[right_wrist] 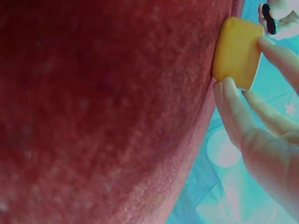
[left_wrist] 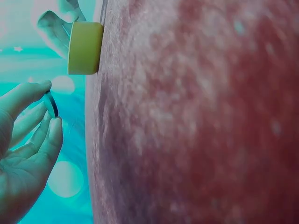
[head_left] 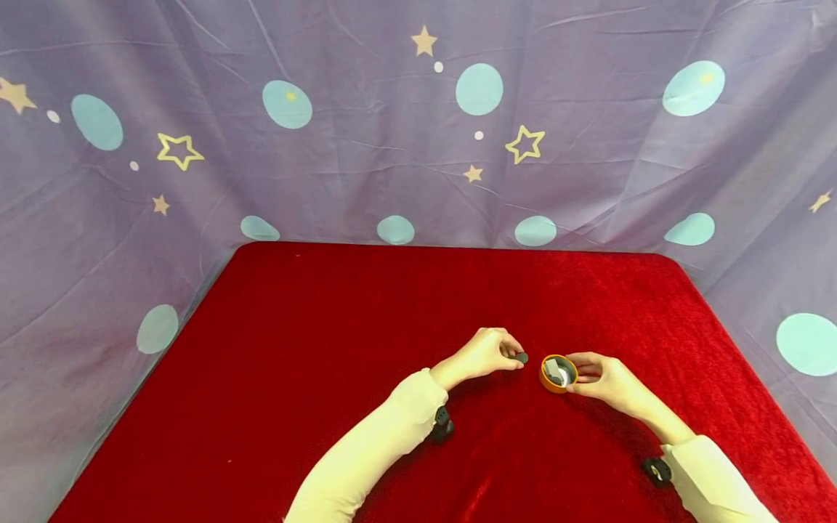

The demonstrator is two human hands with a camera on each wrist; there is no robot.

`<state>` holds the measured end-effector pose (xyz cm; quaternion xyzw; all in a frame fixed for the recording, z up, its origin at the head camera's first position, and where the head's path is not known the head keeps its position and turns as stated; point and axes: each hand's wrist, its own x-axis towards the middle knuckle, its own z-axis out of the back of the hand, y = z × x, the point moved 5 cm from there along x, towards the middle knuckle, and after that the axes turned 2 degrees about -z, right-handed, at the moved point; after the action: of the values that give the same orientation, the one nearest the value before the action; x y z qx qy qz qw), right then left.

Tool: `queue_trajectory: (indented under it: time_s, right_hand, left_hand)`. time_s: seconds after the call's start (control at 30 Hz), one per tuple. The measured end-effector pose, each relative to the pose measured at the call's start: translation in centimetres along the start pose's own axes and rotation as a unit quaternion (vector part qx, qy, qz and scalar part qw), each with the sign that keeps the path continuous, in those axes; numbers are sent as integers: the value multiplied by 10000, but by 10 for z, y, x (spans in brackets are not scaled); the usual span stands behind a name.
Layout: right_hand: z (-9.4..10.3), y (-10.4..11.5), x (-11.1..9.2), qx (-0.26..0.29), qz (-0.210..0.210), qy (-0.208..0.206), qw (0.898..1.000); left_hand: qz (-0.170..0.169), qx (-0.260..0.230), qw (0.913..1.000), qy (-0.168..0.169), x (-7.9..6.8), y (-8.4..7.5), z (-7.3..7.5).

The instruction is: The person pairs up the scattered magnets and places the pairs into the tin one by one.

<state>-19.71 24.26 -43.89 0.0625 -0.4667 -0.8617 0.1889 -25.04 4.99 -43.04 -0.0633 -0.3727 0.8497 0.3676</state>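
Note:
Between the thumb and fingertips of my left hand [head_left: 487, 354] is a small, thin dark disc [head_left: 522, 357], pinched above the red cloth. The left wrist view shows this disc [left_wrist: 51, 104] nearly edge-on. Just to its right, a small round orange-yellow bowl [head_left: 553, 388] stands upright on the cloth. My right hand [head_left: 608, 381] holds the bowl from its right side, thumb and fingers on opposite sides of the wall, as the right wrist view of the bowl [right_wrist: 238, 52] also shows. Inside lie a pale grey flat piece [head_left: 553, 368] and something white and dark, too small to identify. Disc and bowl are apart.
Red plush cloth [head_left: 366, 305] covers the table around both hands. A lilac curtain [head_left: 373, 123] with stars and pale blue dots hangs behind and along both sides. Dark wrist devices are strapped at both sleeves.

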Motion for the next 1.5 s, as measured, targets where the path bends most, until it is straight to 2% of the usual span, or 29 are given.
queue_trajectory:
  time_s: [0.2, 0.4, 0.7, 1.2, 1.5]
  right_hand:
    - [0, -2, 0, -41, -60, -15, 10000]
    - [0, -3, 1, -27, -58, -67, 10000]
    - [0, -4, 0, 84, -275, 23, 9996]
    - [0, -3, 1, 102, -55, -35, 9999]
    - [1, -5, 1, -92, -246, -4, 9997]
  left_hand:
    - [99, -128, 9999, 48, 3, -6, -7]
    - [-18, 31, 10000, 29, 8, -12, -13]
    - [-99, 135, 9999, 16, 13, -17, -21]
    - [-209, 44, 9997, -86, 18, -25, -28]
    - [-210, 317, 9993, -46, 23, -29, -33]
